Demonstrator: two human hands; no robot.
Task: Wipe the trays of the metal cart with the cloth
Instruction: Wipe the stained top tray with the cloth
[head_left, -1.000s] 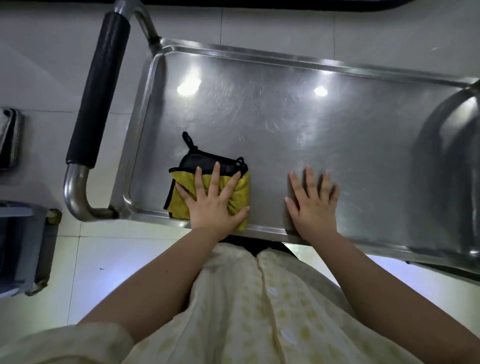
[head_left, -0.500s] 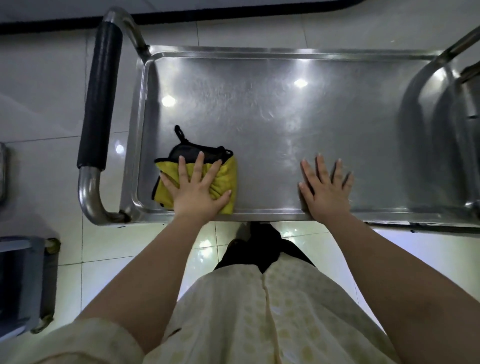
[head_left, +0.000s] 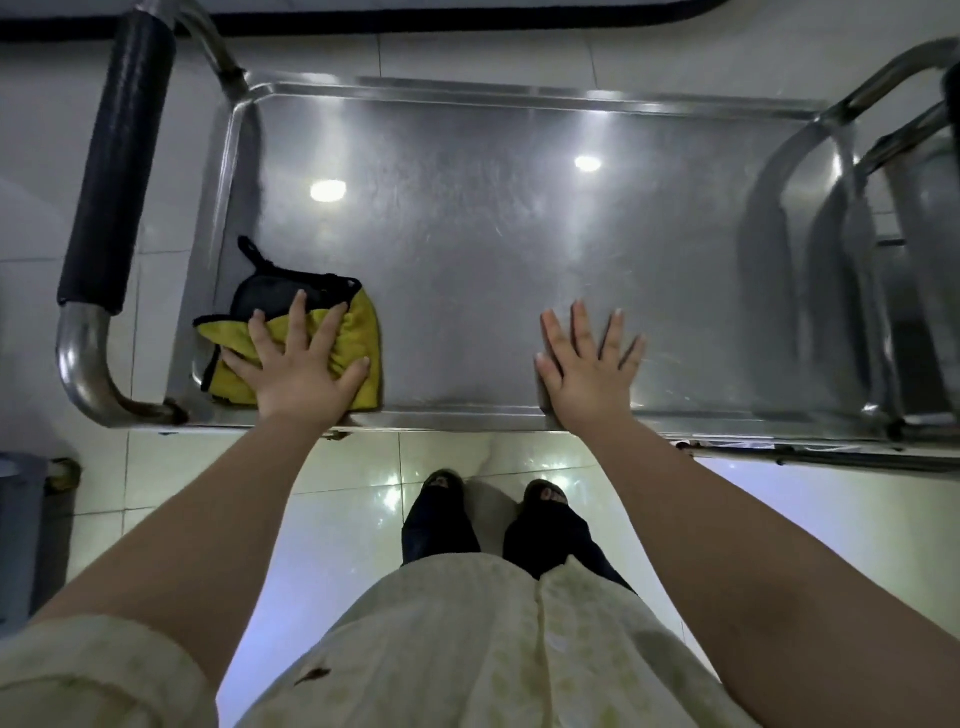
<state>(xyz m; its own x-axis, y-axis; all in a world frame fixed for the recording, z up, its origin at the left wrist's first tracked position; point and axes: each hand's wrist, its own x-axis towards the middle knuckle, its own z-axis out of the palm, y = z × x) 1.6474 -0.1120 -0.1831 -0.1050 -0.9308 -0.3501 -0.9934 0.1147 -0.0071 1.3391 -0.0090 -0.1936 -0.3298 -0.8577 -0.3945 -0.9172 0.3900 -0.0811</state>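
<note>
Head view: spread, straight fingers of the left hand press the folded yellow-and-black cloth flat in the top tray's near-left corner, beside the black-gripped cart handle. The right hand, fingers splayed, holds nothing and braces on bare steel. Best, I judge, to keep the palm flat and stroke in overlapping rows, working into the rim.

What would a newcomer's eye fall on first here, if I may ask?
The yellow and black cloth stands out in the near left corner of the shiny metal tray, pressed flat under the left hand. The right hand lies spread by the near rim.
</note>
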